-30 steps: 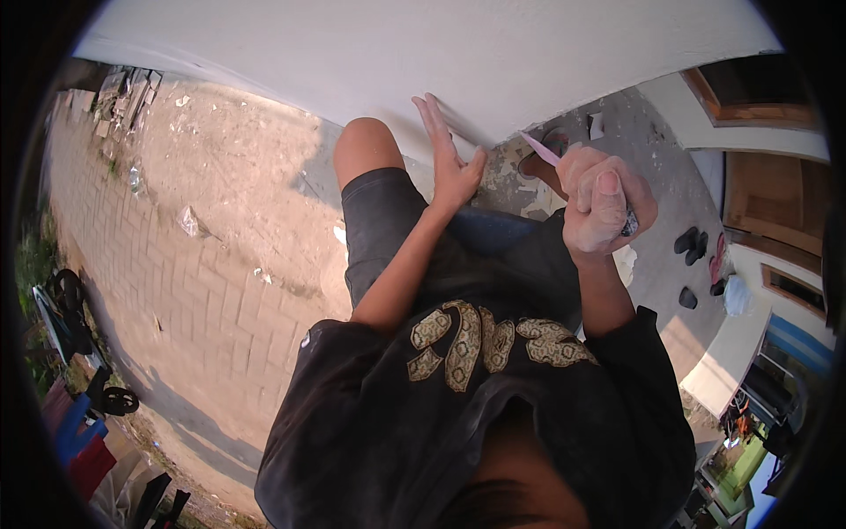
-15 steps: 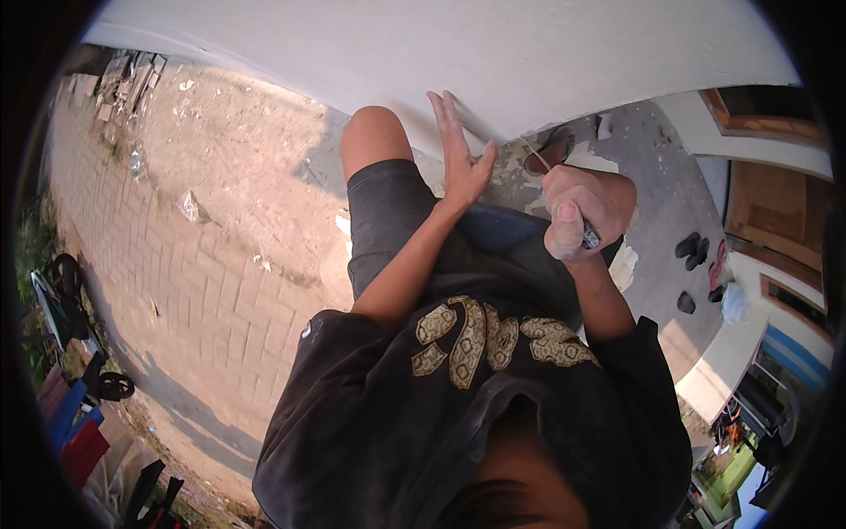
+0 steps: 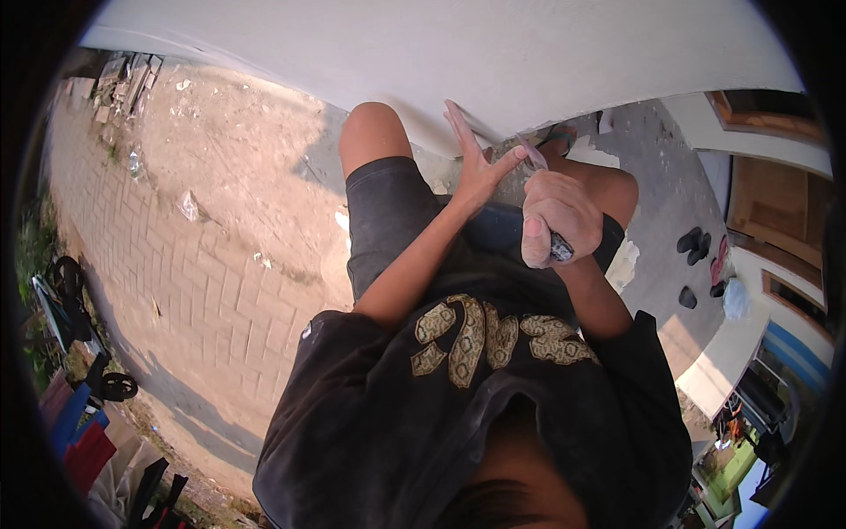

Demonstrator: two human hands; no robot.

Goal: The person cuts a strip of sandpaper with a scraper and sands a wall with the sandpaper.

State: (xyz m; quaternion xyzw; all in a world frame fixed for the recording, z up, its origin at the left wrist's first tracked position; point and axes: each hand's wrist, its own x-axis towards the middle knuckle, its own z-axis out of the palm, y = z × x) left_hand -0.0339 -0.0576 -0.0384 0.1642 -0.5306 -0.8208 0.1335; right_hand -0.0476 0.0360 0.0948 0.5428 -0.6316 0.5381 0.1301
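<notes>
My right hand (image 3: 560,219) is wrapped round the dark, speckled handle (image 3: 561,248) of a thin-bladed hand tool. Its narrow metal blade (image 3: 534,157) points away from me toward the foot of a white wall (image 3: 546,53); whether it touches the wall I cannot tell. Just left of it, my left hand (image 3: 478,172) is open, fingers stretched toward the wall and thumb out beside the blade. The fingertips are at or very near the wall surface. Pale dust coats both hands.
My bent knees flank the hands, near the wall. A sandal (image 3: 558,141) shows beyond the right hand. Whitish flakes (image 3: 624,264) lie on the grey floor at right, with dark footwear (image 3: 693,247) farther off. Brick paving (image 3: 220,300) spreads left, with a clear plastic scrap (image 3: 189,206).
My right hand has come left and a little nearer to me with the tool, and its blade now shows broader. My left hand has shifted slightly right, its thumb now beside the blade.
</notes>
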